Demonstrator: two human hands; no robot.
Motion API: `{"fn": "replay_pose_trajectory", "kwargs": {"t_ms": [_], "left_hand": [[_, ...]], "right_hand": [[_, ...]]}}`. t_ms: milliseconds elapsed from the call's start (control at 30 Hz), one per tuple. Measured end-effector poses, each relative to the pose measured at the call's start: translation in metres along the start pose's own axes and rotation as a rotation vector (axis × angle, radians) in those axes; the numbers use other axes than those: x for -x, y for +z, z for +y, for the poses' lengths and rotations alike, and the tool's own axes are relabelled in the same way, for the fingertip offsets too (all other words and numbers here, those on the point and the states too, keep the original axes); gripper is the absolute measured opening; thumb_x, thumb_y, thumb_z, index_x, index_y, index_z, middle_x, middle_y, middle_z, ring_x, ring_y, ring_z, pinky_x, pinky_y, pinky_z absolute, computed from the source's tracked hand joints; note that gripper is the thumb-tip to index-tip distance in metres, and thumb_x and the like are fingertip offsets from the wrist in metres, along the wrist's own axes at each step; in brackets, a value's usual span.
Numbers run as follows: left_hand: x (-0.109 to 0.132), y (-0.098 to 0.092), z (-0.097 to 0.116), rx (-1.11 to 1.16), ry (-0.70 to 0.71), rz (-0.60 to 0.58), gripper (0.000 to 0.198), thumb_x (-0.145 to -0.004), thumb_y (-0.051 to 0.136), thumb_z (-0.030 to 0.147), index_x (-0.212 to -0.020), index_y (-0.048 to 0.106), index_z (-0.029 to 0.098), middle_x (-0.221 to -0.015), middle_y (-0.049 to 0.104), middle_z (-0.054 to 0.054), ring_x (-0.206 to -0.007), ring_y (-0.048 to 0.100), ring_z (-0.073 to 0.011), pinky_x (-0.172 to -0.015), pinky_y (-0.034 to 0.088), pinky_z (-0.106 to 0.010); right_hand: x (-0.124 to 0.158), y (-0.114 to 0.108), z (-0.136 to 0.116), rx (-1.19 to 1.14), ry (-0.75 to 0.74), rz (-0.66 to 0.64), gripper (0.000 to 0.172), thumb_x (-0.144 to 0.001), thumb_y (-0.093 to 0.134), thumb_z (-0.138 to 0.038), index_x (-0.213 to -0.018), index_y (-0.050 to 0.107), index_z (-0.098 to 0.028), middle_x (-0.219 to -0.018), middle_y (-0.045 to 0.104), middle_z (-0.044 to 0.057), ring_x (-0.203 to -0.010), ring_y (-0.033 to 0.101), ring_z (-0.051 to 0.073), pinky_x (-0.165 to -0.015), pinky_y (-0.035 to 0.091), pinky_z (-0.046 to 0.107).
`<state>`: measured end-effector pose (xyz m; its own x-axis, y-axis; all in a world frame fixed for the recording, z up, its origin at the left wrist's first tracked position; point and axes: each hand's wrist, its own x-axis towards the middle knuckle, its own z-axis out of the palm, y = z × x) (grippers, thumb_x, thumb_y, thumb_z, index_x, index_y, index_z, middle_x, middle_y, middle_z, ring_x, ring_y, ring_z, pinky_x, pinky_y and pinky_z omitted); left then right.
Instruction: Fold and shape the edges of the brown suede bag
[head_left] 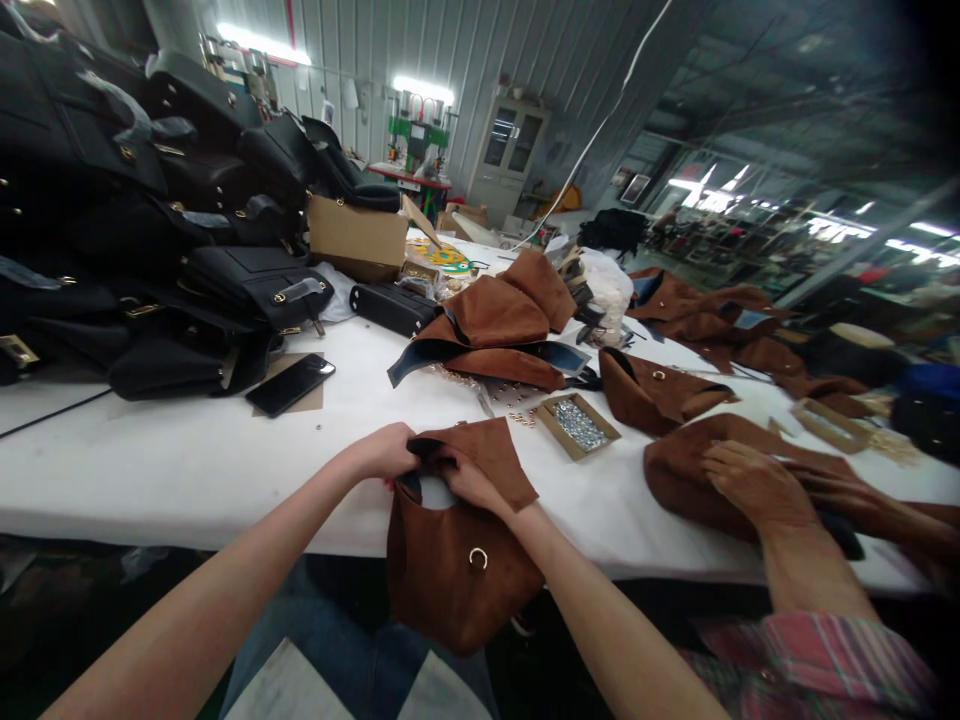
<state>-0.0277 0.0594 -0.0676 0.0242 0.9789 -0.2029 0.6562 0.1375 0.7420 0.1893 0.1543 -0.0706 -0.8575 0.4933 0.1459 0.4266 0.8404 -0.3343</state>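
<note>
A brown suede bag piece with a metal ring hangs over the front edge of the white table. My left hand grips its top left edge, fingers closed on the fabric. My right hand is closed on the top of the same piece, just right of the left hand. A small cardboard tray of silver rivets lies a little beyond my hands.
A co-worker's hand in a plaid sleeve rests on another brown piece at right. More brown pieces lie mid-table. Black handbags are stacked at left, with a phone and a cardboard box nearby.
</note>
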Motion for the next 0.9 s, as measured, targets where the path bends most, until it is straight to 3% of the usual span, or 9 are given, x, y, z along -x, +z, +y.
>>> {"fn": "replay_pose_trajectory", "kwargs": {"t_ms": [133, 233, 333, 433, 600, 900], "left_hand": [[0.002, 0.000, -0.003, 0.043, -0.019, -0.005, 0.013, -0.079, 0.067, 0.021, -0.068, 0.071, 0.016, -0.060, 0.064, -0.006, -0.055, 0.063, -0.0234, -0.053, 0.043, -0.027], [0.002, 0.001, -0.006, 0.085, -0.035, 0.012, 0.013, -0.077, 0.071, 0.024, -0.069, 0.073, 0.015, -0.061, 0.065, -0.007, -0.055, 0.063, -0.0235, -0.054, 0.045, -0.027], [0.001, 0.003, -0.013, 0.125, -0.046, 0.045, 0.012, -0.074, 0.075, 0.026, -0.072, 0.075, 0.013, -0.066, 0.068, -0.008, -0.058, 0.063, -0.0230, -0.056, 0.046, -0.027], [-0.002, 0.005, -0.020, 0.161, -0.037, 0.077, 0.014, -0.073, 0.074, 0.026, -0.077, 0.079, 0.013, -0.071, 0.070, -0.008, -0.063, 0.064, -0.0234, -0.057, 0.046, -0.026], [-0.005, 0.009, -0.034, 0.204, -0.001, 0.093, 0.017, -0.072, 0.068, 0.026, -0.078, 0.078, 0.014, -0.067, 0.067, -0.006, -0.059, 0.062, -0.0224, -0.053, 0.041, -0.026], [-0.002, 0.012, -0.042, 0.283, 0.001, 0.057, 0.015, -0.076, 0.063, 0.025, -0.079, 0.074, 0.015, -0.063, 0.065, -0.006, -0.051, 0.064, -0.0241, -0.046, 0.040, -0.026]], "right_hand": [[-0.012, 0.016, 0.000, -0.152, 0.182, -0.126, 0.031, -0.105, 0.063, -0.020, -0.127, 0.086, -0.020, -0.140, 0.079, 0.010, -0.137, 0.068, 0.030, -0.131, 0.046, 0.041], [-0.022, 0.011, -0.008, -0.216, 0.290, -0.276, 0.041, -0.101, 0.060, -0.010, -0.136, 0.081, -0.014, -0.138, 0.080, 0.014, -0.127, 0.074, 0.029, -0.118, 0.055, 0.037], [-0.028, -0.005, -0.017, -0.163, 0.285, -0.371, 0.045, -0.102, 0.059, -0.009, -0.142, 0.080, -0.016, -0.138, 0.080, 0.014, -0.122, 0.077, 0.029, -0.115, 0.057, 0.037], [-0.030, -0.015, -0.022, -0.106, 0.279, -0.427, 0.050, -0.104, 0.057, -0.009, -0.149, 0.077, -0.017, -0.144, 0.078, 0.014, -0.131, 0.076, 0.031, -0.123, 0.054, 0.040], [-0.036, -0.010, -0.020, -0.035, 0.265, -0.446, 0.055, -0.103, 0.053, -0.005, -0.152, 0.076, -0.011, -0.151, 0.074, 0.017, -0.140, 0.072, 0.033, -0.133, 0.049, 0.043], [-0.039, -0.009, -0.002, -0.175, 0.217, -0.484, 0.046, -0.104, 0.055, -0.010, -0.138, 0.084, -0.020, -0.146, 0.078, 0.009, -0.135, 0.074, 0.027, -0.130, 0.051, 0.038]]}}
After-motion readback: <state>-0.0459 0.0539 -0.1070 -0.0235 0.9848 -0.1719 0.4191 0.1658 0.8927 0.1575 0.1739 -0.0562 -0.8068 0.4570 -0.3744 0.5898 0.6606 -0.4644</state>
